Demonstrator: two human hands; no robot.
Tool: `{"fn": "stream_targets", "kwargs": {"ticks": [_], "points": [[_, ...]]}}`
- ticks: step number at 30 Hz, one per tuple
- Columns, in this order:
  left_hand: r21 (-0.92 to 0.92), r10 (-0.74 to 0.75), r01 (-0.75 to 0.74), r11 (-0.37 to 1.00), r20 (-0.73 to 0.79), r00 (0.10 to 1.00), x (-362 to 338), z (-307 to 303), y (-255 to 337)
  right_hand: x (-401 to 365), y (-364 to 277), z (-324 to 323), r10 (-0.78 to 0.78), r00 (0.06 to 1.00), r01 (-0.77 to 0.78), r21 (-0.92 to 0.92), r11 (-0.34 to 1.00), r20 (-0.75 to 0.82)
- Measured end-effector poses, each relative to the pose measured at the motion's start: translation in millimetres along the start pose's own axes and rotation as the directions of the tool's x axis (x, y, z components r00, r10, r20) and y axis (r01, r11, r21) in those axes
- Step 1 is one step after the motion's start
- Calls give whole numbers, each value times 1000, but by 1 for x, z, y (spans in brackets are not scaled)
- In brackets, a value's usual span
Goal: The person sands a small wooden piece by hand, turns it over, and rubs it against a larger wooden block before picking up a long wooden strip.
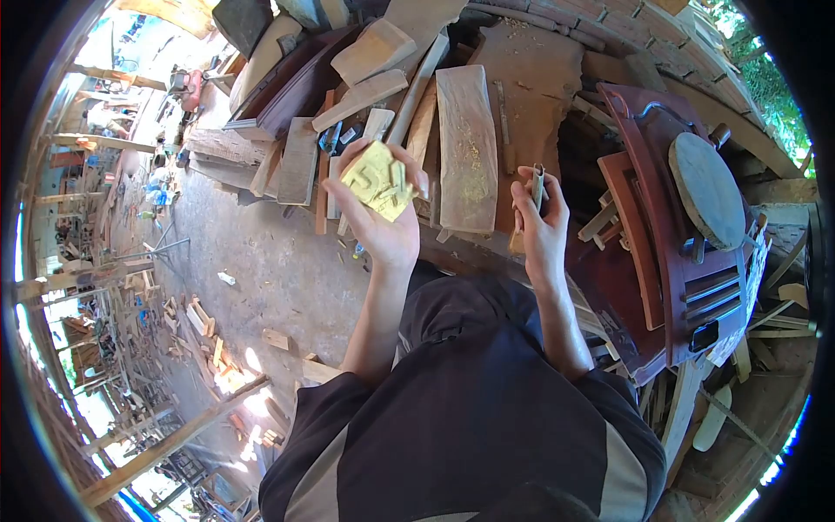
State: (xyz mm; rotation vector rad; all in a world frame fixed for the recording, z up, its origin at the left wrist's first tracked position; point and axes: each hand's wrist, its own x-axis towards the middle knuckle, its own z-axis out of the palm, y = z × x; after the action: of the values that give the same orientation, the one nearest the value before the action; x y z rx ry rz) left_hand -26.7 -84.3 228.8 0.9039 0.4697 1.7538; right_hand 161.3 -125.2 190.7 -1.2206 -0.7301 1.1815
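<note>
My left hand [389, 241] is raised palm up, its fingers curled around the edges of a yellow carved wood block [380, 180]. Raised shapes and cut grooves show on the block's upper face. To the right, my right hand [548, 230] is closed round a chisel [538, 177]. Its narrow metal end points up past the fingers, and the wooden handle sticks out below the hand. The chisel and the block are well apart. Beyond and between the hands lies a long pale plank [467, 148] with yellowish shavings on it.
Wood offcuts [361, 100] are piled at the far side. Dark red furniture panels [644, 217] lean at the right, with a round wooden disc [706, 191] and a phone [704, 336] on them. Scraps litter the concrete floor [287, 270] at left.
</note>
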Motion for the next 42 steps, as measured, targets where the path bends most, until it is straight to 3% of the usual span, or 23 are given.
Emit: {"fn": "stream_targets", "kwargs": {"ticks": [1,2,4,5,7,8,12,14,15,16,17,18,21,23,27,30,32,33,35,37,42], "points": [[-32,-88,88,996,21,996,1,0,2,0,2,0,-9,1000,9,-18,1000,0],[-32,-83,83,996,16,996,2,-1,1,0,3,1,-17,1000,17,-37,999,2],[-339,-443,405,849,-39,896,4,-7,-3,0,3,4,1,1000,-1,-37,999,19],[-341,-438,399,851,-44,898,3,-10,-8,0,3,4,18,999,-17,-36,999,27],[-387,-569,487,783,-128,813,0,-19,-22,0,5,3,30,999,-28,-28,999,45],[-392,-584,513,764,-82,807,-1,-21,-25,0,6,3,45,997,-44,-17,999,56],[-299,-557,511,806,-90,826,-10,-22,-32,-2,6,1,72,996,-74,26,997,53],[-257,-541,499,828,-128,831,-11,-19,-34,-3,9,0,-148,979,178,-226,958,142],[-209,-523,489,847,-164,837,-11,-17,-34,-4,7,1,-146,979,176,-228,958,143],[-210,-523,488,847,-165,836,-11,-19,-35,-5,3,4,-349,890,432,-294,853,293],[-230,-509,474,850,-123,852,-10,-19,-36,-6,-2,8,-505,738,659,-314,684,448],[-250,-494,462,851,-79,866,-10,-19,-37,-8,-4,11,-504,739,657,-317,684,446],[-184,-517,495,849,-92,851,-9,-7,-29,-12,-8,23,-431,615,777,-411,477,660],[-119,-507,496,860,-97,856,-9,-6,-27,-12,-1,26,-445,618,779,-431,455,648],[-231,-480,467,853,0,877,-4,-12,-25,-17,0,24,-345,554,814,-405,416,758],[-179,-456,429,885,-150,877,4,-8,-19,-20,5,22,-324,536,808,-363,465,779],[-272,-445,401,875,-123,887,11,-35,-23,-21,9,20,-328,545,794,-350,497,772],[-364,-432,372,854,-96,897,15,-41,-20,-20,10,19,-330,574,775,-367,515,749],[-362,-428,353,863,-152,891,18,-52,-15,-18,10,16,-329,603,754,-383,534,726],[-283,-333,282,917,-151,931,18,-61,-12,-16,8,13,-366,656,722,-407,560,660],[-297,-309,218,930,-305,901,17,-58,-4,-10,7,3,-379,737,662,-482,574,560]]}}
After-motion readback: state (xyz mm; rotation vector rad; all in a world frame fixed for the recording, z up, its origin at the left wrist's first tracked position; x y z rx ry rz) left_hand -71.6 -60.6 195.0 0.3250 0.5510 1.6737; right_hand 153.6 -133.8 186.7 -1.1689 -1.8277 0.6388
